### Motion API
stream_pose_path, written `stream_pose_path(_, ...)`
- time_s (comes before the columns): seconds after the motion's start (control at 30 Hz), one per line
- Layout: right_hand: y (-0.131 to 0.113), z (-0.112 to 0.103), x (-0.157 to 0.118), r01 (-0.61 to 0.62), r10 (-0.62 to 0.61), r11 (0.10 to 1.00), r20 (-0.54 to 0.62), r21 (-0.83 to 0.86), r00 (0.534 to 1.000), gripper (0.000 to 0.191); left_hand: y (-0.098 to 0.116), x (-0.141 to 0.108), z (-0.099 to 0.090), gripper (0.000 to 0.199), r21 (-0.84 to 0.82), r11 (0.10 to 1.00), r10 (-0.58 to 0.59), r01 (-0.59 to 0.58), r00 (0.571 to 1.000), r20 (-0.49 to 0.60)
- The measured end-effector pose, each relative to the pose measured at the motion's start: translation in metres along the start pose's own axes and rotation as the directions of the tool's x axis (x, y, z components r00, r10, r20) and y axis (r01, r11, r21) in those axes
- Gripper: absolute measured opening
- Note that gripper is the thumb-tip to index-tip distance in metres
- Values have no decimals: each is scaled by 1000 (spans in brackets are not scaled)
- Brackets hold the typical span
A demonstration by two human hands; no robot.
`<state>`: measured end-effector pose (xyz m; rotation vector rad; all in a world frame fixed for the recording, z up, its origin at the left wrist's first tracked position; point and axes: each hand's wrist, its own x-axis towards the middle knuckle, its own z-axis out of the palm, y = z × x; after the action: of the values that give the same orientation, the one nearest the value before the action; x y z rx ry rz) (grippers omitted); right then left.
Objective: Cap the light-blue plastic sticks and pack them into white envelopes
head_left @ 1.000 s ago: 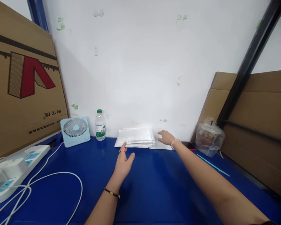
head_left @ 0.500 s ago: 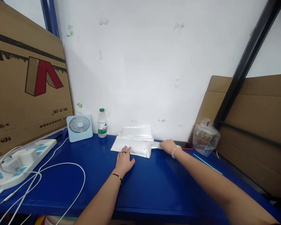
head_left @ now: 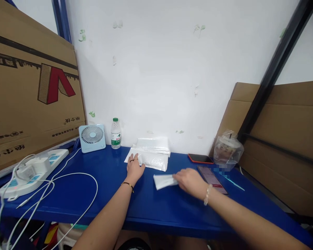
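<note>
A phone lay beside our right hand, which pinched a white packet; our left hand pressed flat, open, on the bag stack.

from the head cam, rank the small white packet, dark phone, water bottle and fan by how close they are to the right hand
1. small white packet, touching the right hand on its left.
2. dark phone, just to its right.
3. water bottle, far left by the wall.
4. fan, left of the bottle.

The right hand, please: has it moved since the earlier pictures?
Yes. The right hand came toward the table's near edge, away from the wall-side stack of bags, holding a small white packet.
</note>
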<state>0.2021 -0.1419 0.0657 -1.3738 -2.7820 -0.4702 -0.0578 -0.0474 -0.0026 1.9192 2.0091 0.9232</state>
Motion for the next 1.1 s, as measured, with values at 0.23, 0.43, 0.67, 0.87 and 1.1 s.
stream_pose_path(0.23,17,24,44,-233,305,723,3,651,952,23,-34,46,-21,71,-33,970,-243,243,970,-10)
stream_pose_path(0.43,27,68,93,-313,438,270,173,910,882,21,-66,66,-8,43,-119,973,-191,198,979,69)
stream_pose_path(0.67,64,35,123,-141,580,304,-65,942,812,29,-37,93,-32,41,-668,744,-94,13,992,-85)
stream_pose_path(0.87,100,40,178,-345,669,431,-39,834,743,23,-15,136,-22,36,-470,882,-54,-36,983,-176)
stream_pose_path(1.1,98,81,190,-398,749,266,71,878,658,17,-45,123,21,57,-479,876,-113,64,991,-74)
